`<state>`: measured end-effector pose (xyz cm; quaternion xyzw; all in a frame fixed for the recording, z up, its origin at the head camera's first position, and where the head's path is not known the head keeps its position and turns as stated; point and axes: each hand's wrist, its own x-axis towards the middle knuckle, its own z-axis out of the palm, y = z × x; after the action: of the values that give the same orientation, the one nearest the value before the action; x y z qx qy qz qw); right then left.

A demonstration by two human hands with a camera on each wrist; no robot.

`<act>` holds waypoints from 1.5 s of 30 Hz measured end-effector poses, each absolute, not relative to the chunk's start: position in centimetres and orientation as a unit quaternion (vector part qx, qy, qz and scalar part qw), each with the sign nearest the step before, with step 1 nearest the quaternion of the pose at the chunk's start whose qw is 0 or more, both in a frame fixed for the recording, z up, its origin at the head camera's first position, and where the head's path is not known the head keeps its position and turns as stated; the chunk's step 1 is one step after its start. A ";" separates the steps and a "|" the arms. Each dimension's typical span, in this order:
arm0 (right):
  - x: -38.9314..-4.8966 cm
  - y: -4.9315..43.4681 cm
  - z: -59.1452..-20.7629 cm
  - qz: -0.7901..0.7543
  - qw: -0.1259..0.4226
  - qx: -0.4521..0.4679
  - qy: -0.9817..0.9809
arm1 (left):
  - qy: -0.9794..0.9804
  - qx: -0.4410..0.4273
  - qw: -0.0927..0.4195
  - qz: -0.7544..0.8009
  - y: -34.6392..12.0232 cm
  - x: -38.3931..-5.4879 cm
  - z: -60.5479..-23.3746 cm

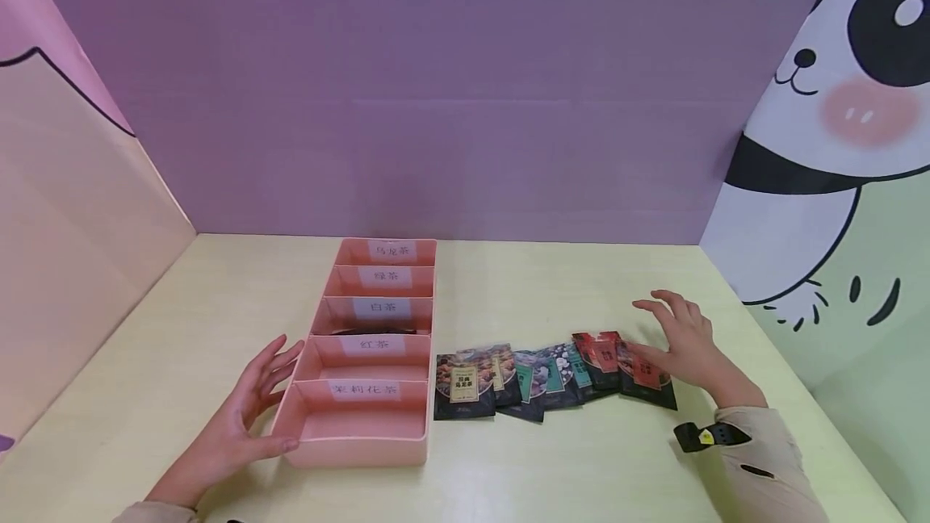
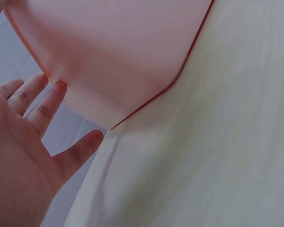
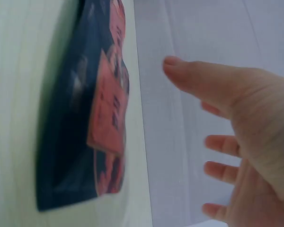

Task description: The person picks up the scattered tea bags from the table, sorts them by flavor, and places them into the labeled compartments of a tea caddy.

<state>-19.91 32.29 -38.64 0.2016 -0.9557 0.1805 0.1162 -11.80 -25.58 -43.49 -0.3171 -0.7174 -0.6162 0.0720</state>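
A long pink divided box [image 1: 356, 452] stands on the table, a white label in each compartment. My left hand [image 1: 247, 418] is at its near left side, fingers spread and relaxed; in the left wrist view the fingertips [image 2: 60, 86] meet the box wall. A dark packet [image 1: 376, 331] shows in the middle compartment. Right of the box lies an overlapping row of tea packets: orange-brown ones [image 1: 465, 390], green ones [image 1: 558, 378] and red ones [image 1: 647, 374]. My right hand [image 1: 686, 345] hovers above the rightmost red packet [image 3: 68, 142], fingers apart, holding nothing.
The pale table [image 1: 538, 466] ends at a purple back wall [image 1: 450, 103]. Side panels rise at left and right, the right one with a panda drawing [image 1: 857, 127]. A black strap device [image 1: 712, 436] sits on the right wrist.
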 end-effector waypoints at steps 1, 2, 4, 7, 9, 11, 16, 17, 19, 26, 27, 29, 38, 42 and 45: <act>-19.9 32.4 -38.6 0.179 0.102 0.194 -0.959 | -0.717 -0.317 0.072 -0.617 -25.6 -11.8 -43.5; -19.8 32.5 -38.5 0.181 0.086 0.187 -0.962 | -0.716 -0.317 0.071 -0.618 -25.6 -11.8 -43.5; -19.8 32.7 -38.4 0.184 0.055 0.174 -0.966 | -0.716 -0.317 0.069 -0.618 -25.6 -11.8 -43.4; -19.7 33.0 -38.3 0.182 0.007 0.162 -0.970 | -0.719 -0.314 0.064 -0.617 -25.6 -11.9 -43.3; -19.7 33.3 -38.2 0.179 -0.021 0.156 -0.971 | -0.719 -0.314 0.060 -0.617 -25.6 -11.9 -43.3; -19.6 33.4 -38.1 0.172 -0.047 0.151 -0.972 | -0.722 -0.313 0.056 -0.614 -25.5 -11.9 -43.2; -19.4 33.5 -38.3 0.179 -0.095 0.143 -0.969 | -0.722 -0.314 0.064 -0.613 -25.6 -11.7 -43.2; -19.4 33.5 -38.5 0.185 -0.100 0.141 -0.967 | -0.722 -0.314 0.065 -0.613 -25.7 -11.8 -43.2; -19.4 33.6 -38.8 0.196 -0.104 0.138 -0.965 | -0.721 -0.316 0.067 -0.612 -25.7 -11.8 -43.2; -19.7 33.7 -38.4 0.208 -0.106 0.126 -0.964 | -0.722 -0.318 0.061 -0.611 -25.8 -12.0 -43.2; -19.7 33.7 -38.2 0.212 -0.110 0.122 -0.963 | -0.722 -0.318 0.060 -0.611 -25.8 -12.0 -43.3; -19.9 33.8 -37.9 0.225 -0.126 0.110 -0.960 | -0.721 -0.320 0.059 -0.612 -25.8 -11.9 -43.3; -20.0 34.8 -37.2 0.273 -0.172 0.072 -0.944 | -0.725 -0.320 0.064 -0.607 -25.7 -11.8 -43.2; -19.9 35.2 -36.8 0.291 -0.160 0.099 -0.938 | -0.715 -0.328 0.072 -0.613 -25.6 -11.9 -43.4; -19.7 35.5 -36.6 0.307 -0.156 0.119 -0.931 | -0.709 -0.335 0.077 -0.616 -25.6 -12.0 -43.4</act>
<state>-19.72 35.52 -36.56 0.1192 -0.9314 0.3066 -0.1556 -11.98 -25.62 -43.43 -0.3346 -0.7091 -0.6158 0.0772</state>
